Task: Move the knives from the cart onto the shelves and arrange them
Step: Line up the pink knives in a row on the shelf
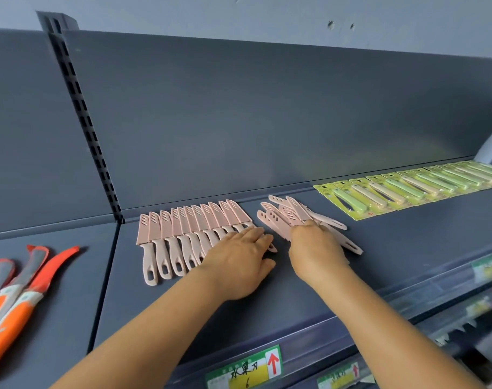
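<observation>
**Pink knives being lined up on the grey shelf**

Several things are lying partly out of view. The orange knives (20, 287) at the lower left of the frame are being cut off by the picture's edge. The carded green and cream knives (413, 189) are running off the right edge at the upper right, and the far cards are blurring together. The price label (245, 370) at the bottom centre is showing a red arrow and handwriting that is hard to read. The lower shelves at the lower right are smeared and their contents cannot be made out.

On the shelf (267, 304), the row of pink knives (183, 237) is lying in the centre-left of the frame, sheathed blades pointing toward the back panel. About 11 sheaths are showing, though the right end of the row is being hidden under the left hand (239, 259). That hand is lying flat with its fingers fairly straight, pressing on the handles at the row's right end and gripping nothing.

Just to the right, the loose pile of pink knives (284, 217) is lying fanned and overlapping. The right hand (315, 248) is covering the pile's near part, its fingers curling down onto the knives; it is probably gripping 1 or more, but the fingertips are hidden behind the back of the hand.
</observation>
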Motion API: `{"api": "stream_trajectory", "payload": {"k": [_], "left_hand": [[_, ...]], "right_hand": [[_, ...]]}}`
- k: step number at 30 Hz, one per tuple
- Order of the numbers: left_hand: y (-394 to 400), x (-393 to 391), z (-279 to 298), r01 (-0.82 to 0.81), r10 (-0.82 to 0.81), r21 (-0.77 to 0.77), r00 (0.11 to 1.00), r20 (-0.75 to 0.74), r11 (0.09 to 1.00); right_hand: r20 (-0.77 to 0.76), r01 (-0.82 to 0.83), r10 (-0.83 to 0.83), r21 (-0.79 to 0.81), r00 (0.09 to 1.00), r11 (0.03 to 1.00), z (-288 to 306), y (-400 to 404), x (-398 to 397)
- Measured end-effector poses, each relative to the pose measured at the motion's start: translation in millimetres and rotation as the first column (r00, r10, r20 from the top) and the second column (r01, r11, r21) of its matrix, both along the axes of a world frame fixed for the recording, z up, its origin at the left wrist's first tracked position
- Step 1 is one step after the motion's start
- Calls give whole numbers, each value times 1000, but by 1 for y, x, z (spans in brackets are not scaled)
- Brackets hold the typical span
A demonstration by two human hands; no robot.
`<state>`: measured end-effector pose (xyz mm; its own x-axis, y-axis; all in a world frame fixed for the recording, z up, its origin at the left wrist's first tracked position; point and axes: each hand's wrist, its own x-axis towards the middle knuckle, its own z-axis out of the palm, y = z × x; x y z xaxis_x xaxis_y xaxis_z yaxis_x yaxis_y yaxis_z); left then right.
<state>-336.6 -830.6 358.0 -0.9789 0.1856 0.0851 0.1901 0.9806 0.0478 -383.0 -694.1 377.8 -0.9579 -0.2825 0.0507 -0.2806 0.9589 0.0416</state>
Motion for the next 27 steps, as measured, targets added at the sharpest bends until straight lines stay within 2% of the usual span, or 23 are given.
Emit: {"api": "stream_trajectory", "payload": {"k": [3,5,7,9,12,20,27], "left_hand": [[1,0,-6,-3,4,22,999,-34,1000],[1,3,-8,7,-4,56,998,-59,998],[0,3,-10,7,-1,77,997,-72,997],[-1,3,-12,-1,9,96,997,-75,995],[-2,2,-14,-12,20,113,997,-77,993],[-4,1,-18,-18,30,139,996,-87,990],[-3,3,-13,2,15,145,993,-119,989]], "right_hand": [[-48,-32,32,8,998,999,4,1,0],[-49,-29,26,-59,998,998,6,1,-5],[-2,-5,4,-223,1000,975,9,-4,-11],[37,3,13,-419,999,908,11,-12,-16],[57,-7,46,-559,997,829,12,-25,-25],[193,68,74,-638,978,767,1,-43,-48],[145,53,44,-601,989,798,0,-57,-58]]}}
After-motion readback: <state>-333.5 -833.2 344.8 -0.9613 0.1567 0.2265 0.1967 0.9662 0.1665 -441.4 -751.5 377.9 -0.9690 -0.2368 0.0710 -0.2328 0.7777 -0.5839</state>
